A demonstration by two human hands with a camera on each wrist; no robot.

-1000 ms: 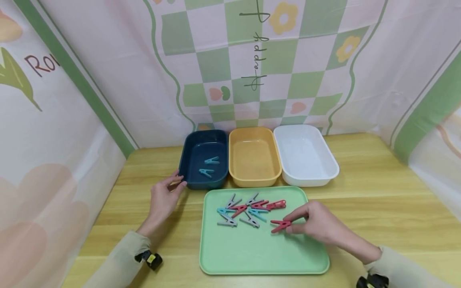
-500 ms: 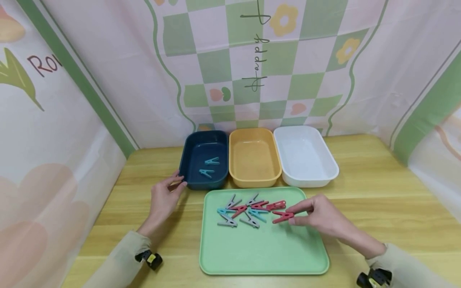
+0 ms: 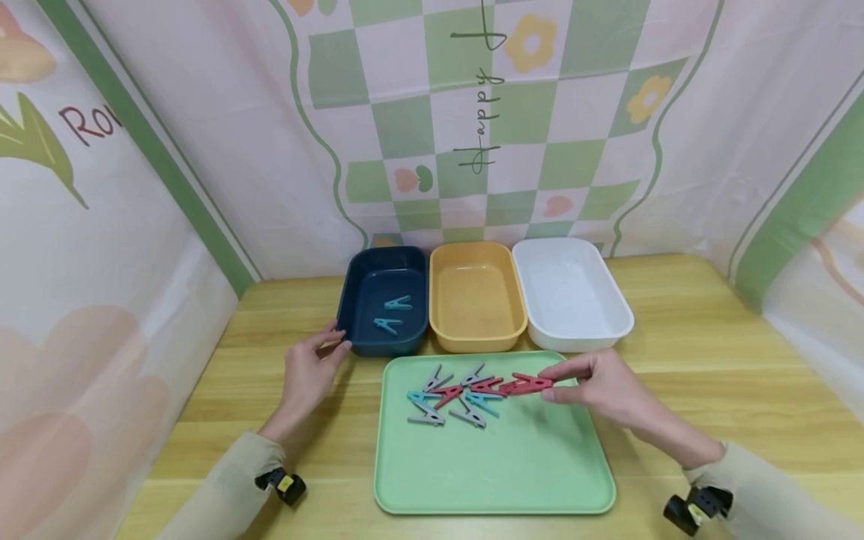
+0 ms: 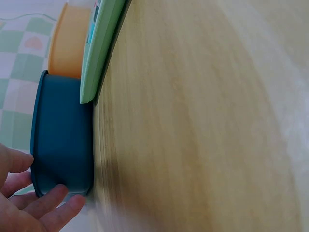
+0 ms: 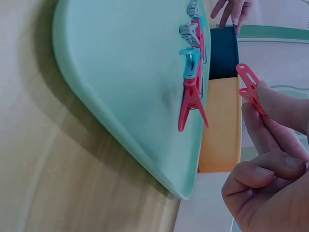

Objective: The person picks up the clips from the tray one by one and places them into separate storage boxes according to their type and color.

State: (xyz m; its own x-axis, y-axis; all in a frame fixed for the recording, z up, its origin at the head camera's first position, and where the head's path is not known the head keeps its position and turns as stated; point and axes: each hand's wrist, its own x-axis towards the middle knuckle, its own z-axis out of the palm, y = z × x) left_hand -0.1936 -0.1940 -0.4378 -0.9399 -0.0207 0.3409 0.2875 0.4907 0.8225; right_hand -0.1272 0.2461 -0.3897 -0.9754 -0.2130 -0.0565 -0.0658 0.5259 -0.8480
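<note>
My right hand (image 3: 610, 386) pinches a red clothespin (image 5: 249, 86) by its end between thumb and fingertips, raised above the green tray (image 3: 496, 472). In the head view, this clothespin overlaps another red one lying at the right end of the pile. Grey, blue and red clothespins (image 3: 472, 416) lie spread across the tray's far half. My left hand (image 3: 310, 375) touches the near left corner of the dark blue bin (image 4: 63, 130), its fingers fairly straight against the rim and outer wall. Inside that bin are two blue clothespins (image 3: 398, 303).
A yellow bin (image 3: 478, 343) and a white bin (image 3: 582, 342) stand in a row to the right of the dark blue one, just behind the tray. The wooden table (image 3: 682, 337) ends at a patterned cloth backdrop (image 3: 452, 120).
My right hand has lifted the red clothespin and carried it away from me, toward the tray's far right edge. The left hand stays at the bin's corner.
</note>
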